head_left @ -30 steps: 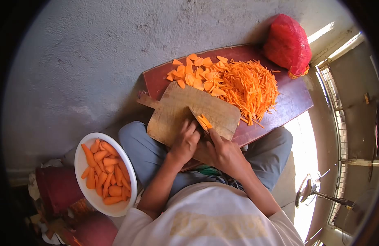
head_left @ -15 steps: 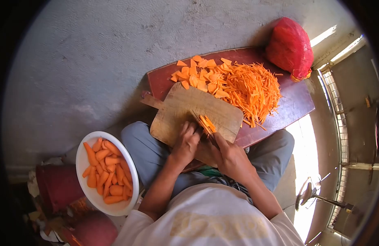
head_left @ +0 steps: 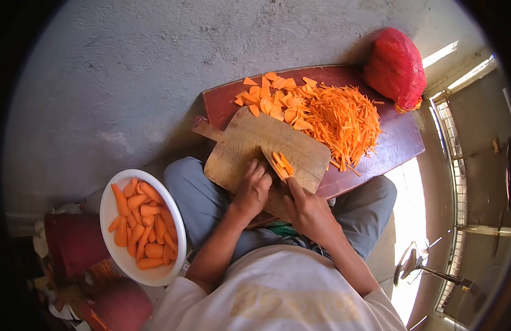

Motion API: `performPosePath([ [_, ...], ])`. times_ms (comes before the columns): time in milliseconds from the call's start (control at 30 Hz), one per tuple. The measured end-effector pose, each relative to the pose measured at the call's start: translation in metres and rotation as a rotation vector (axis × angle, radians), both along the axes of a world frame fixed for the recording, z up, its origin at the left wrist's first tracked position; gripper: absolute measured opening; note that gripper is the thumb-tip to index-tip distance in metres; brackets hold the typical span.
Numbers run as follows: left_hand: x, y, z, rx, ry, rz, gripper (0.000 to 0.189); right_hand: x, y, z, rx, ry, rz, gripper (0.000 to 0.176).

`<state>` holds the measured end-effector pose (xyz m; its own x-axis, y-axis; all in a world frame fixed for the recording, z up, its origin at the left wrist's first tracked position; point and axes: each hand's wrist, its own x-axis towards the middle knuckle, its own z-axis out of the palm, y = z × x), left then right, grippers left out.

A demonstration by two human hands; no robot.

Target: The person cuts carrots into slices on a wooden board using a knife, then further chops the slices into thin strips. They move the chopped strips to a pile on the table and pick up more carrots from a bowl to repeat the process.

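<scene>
A wooden cutting board (head_left: 233,157) with a short handle lies slanted before me, over my lap and the edge of a low red table. My right hand (head_left: 313,212) is wrapped round the handle of a knife (head_left: 273,164), its blade pointing up and left across the board. Curled fingers of my left hand (head_left: 254,187) press on the board just left of the blade; whatever is under them is hidden. Several cut carrot strips (head_left: 283,163) lie against the blade's right side. Beyond the board are carrot slices (head_left: 266,94) and a large heap of carrot shreds (head_left: 346,121).
The red table (head_left: 399,140) stands by a grey wall. A red bag (head_left: 395,69) sits at its far right corner. On my left, a white basin (head_left: 181,237) holds several whole peeled carrots (head_left: 136,220). Dark red containers (head_left: 76,243) stand further left; a fan (head_left: 412,265) is at right.
The knife blade shows flatter beside the carrot strips, which have shifted slightly and spread. Both hands stay almost in place. The whole view has moved a little.
</scene>
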<state>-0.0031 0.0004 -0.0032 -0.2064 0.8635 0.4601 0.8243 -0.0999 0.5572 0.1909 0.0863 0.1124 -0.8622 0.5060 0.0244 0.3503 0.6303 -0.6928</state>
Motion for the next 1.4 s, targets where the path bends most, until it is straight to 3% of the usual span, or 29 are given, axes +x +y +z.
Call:
performPosePath([
  [200, -0.002, -0.001, 0.027, -0.03, -0.066, -0.038, 0.02, -0.011, 0.008, 0.003, -0.038, 0.0, 0.017, 0.039],
  [267, 0.0, -0.002, 0.02, 0.003, -0.047, -0.027, 0.023, 0.002, -0.003, 0.018, -0.037, -0.078, 0.0, 0.038],
  [467, 0.002, -0.004, 0.025, -0.023, -0.041, -0.029, 0.029, -0.019, 0.01, -0.008, -0.024, 0.064, 0.002, 0.039],
  [567, 0.001, -0.003, 0.02, -0.007, -0.056, -0.006, 0.027, -0.003, 0.003, 0.014, -0.141, -0.069, -0.011, 0.038],
  [767, 0.004, -0.005, 0.019, -0.014, -0.043, 0.02, 0.025, -0.02, 0.009, -0.011, -0.063, 0.01, -0.005, 0.045],
  [867, 0.003, -0.005, 0.019, -0.002, -0.076, 0.03, 0.025, -0.016, 0.008, 0.007, -0.081, -0.063, -0.017, 0.045],
  [1267, 0.004, -0.004, 0.005, 0.069, -0.069, 0.074, 0.028, -0.006, 0.001, 0.001, -0.036, 0.067, -0.006, 0.042],
  [1400, 0.002, -0.003, 0.006, 0.036, -0.115, 0.021, 0.03, -0.02, 0.002, 0.0, -0.012, -0.007, -0.027, 0.041],
])
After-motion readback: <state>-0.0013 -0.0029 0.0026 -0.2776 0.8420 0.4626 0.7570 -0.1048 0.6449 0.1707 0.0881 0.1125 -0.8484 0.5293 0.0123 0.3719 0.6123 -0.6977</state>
